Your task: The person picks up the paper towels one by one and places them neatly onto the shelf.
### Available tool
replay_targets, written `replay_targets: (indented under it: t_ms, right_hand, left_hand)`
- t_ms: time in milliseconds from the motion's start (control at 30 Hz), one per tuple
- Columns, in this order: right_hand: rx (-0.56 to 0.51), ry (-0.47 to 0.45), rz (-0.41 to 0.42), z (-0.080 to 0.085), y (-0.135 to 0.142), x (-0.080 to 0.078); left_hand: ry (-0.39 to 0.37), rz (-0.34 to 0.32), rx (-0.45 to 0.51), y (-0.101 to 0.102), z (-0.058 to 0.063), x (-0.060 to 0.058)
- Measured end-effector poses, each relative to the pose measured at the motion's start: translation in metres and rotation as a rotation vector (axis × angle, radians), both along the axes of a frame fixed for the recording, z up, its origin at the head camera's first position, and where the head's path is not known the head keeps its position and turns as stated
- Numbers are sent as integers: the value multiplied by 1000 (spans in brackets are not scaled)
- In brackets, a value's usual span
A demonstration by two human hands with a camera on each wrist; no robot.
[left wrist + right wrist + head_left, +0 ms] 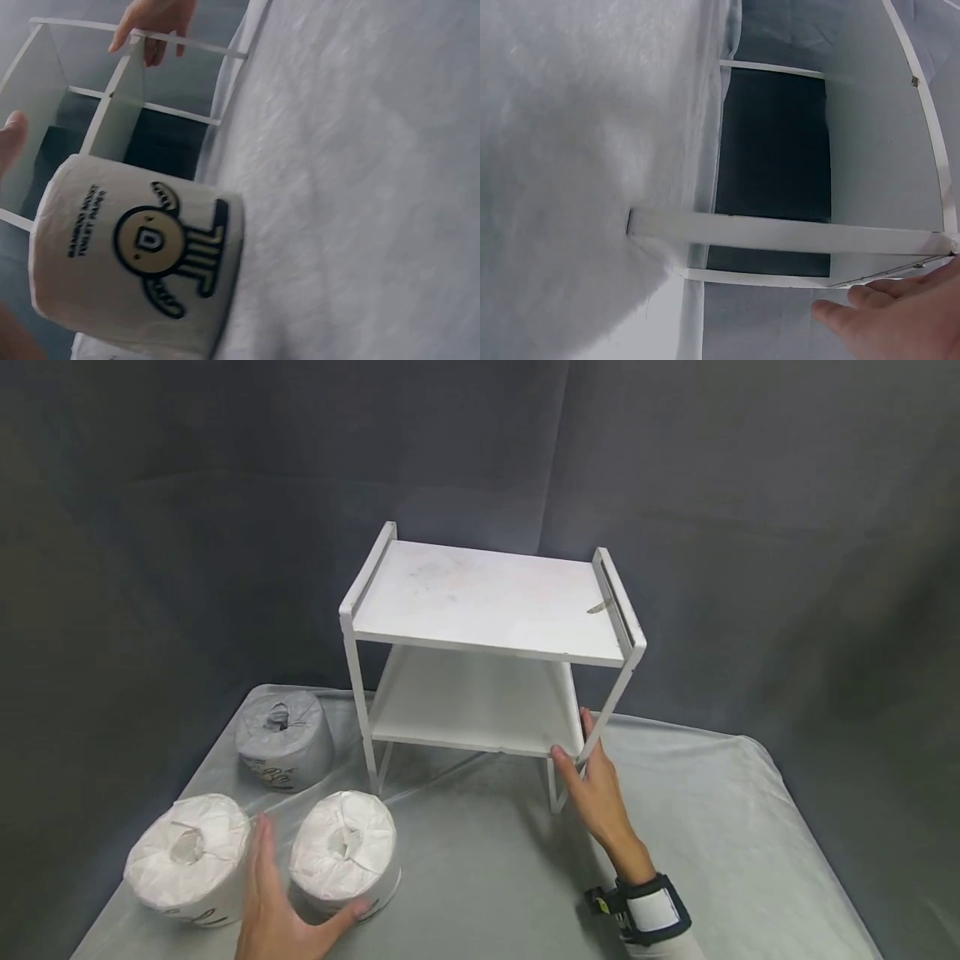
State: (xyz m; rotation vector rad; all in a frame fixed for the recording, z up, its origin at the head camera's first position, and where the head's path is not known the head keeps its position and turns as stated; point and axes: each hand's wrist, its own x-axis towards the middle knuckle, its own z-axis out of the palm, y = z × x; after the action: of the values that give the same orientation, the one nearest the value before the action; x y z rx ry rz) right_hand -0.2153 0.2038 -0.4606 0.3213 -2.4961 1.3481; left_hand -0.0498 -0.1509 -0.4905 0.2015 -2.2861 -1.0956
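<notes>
My right hand (599, 799) grips the rack (487, 597); my left hand (276, 906), fingers wide, brackets a paper roll (337, 868) not yet lifted.

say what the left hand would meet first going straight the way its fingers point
Probably the rear wrapped roll, though the left hand might pass above it; the hand's height is unclear.

Overhead light brightens the shelf (487, 597) against a dim backdrop (712, 468), wrist views hazy.
</notes>
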Motion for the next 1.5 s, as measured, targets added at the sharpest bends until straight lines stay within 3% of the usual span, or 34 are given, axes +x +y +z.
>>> replay_targets:
  t_ms: [133,400,600,767,967,1333,1500]
  right_hand:
    - [-31,1,-10,0,-2,0]
    - [-169,-44,-1,5,-10,1]
    - [-217,-83,18,22,-18,12]
    - [-249,-74,24,7,-15,4]
    - [-260,-33,28,-3,-12,0]
    - [-280,-38,42,-5,-11,1]
    - [-271,-34,33,-4,-12,1]
  left_hand:
    - [25,21,46,5,-8,0]
    - [-163,51,173,13,-13,0]
    - [-133,43,258,16,-22,-3]
    - [-150,18,323,17,-29,-6]
    - [-94,16,353,18,-38,-11]
    - [37,8,351,19,-49,-18]
    - [58,8,362,20,-52,-19]
